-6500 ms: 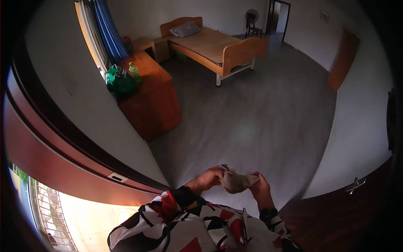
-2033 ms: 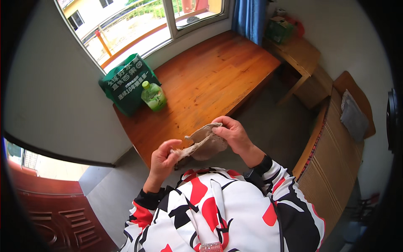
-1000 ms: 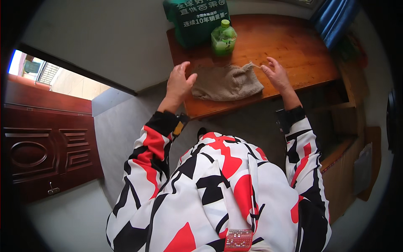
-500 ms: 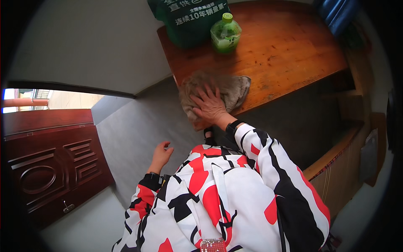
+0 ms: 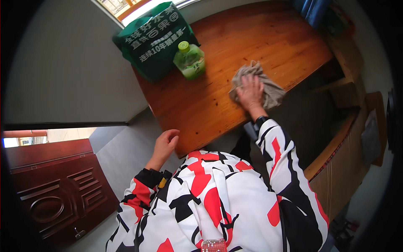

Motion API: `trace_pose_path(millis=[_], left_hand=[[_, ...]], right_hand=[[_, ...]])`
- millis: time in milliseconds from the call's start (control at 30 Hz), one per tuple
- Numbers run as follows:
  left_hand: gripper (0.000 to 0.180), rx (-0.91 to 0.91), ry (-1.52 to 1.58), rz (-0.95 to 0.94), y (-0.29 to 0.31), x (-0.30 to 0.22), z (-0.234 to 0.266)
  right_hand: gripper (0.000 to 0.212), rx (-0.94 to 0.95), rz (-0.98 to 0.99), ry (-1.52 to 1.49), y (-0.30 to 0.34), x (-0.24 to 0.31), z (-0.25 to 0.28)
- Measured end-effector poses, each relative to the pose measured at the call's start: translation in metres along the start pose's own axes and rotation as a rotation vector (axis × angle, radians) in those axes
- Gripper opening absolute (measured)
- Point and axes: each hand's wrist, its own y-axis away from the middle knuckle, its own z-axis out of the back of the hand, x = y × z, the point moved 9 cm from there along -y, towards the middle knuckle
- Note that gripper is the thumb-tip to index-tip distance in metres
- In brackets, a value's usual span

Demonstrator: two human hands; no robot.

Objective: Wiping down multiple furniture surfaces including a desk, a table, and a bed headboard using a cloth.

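My right hand (image 5: 251, 93) lies flat on a crumpled grey-brown cloth (image 5: 272, 91), fingers stretched out and slightly apart. It presses the cloth onto the wooden table (image 5: 210, 101), close to the near edge, and a corner of the cloth reaches that edge. At the table's near left corner is my left hand (image 5: 165, 145), its fingers loosely curled, with nothing seen in it. A green-tinted bottle (image 5: 191, 63) with a light green cap stands on the table, left of the cloth. Just behind it is a dark green bag (image 5: 151, 46) with white print.
A dark red panelled door (image 5: 54, 197) is at the lower left, beside grey floor (image 5: 121, 164). A wooden bench-like piece (image 5: 331, 147) runs along the right. Blue fabric (image 5: 308, 12) hangs at the far right corner, and a window (image 5: 121, 8) shows behind the bag.
My right hand has slid the cloth rightward along the table from its left end. My left hand has risen to the table's corner. The view has shifted, showing more of the bag and window.
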Motion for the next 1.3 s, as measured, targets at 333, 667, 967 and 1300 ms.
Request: trace_pose_path(millis=[333,667,967,1300], left_hand=[[0.020,0.080,0.000,-0.067,-0.074,-0.122,-0.115],[0.020,-0.006,0.078,0.218,-0.084,-0.107,-0.149],[0.016,-0.067,-0.076,-0.337,-0.219,-0.253,-0.179],[0.023,-0.274,-0.373,-0.439,-0.296,-0.299,-0.249]], right_hand=[[0.042,0.078,0.496,-0.261,-0.060,-0.075,0.012],[0.058,0.089,0.244,-0.135,-0.142,-0.161,-0.012],[0.045,0.265,0.917,-0.453,-0.051,-0.080,0.025],[0.052,0.045,0.261,-0.049,-0.217,-0.427,0.014]])
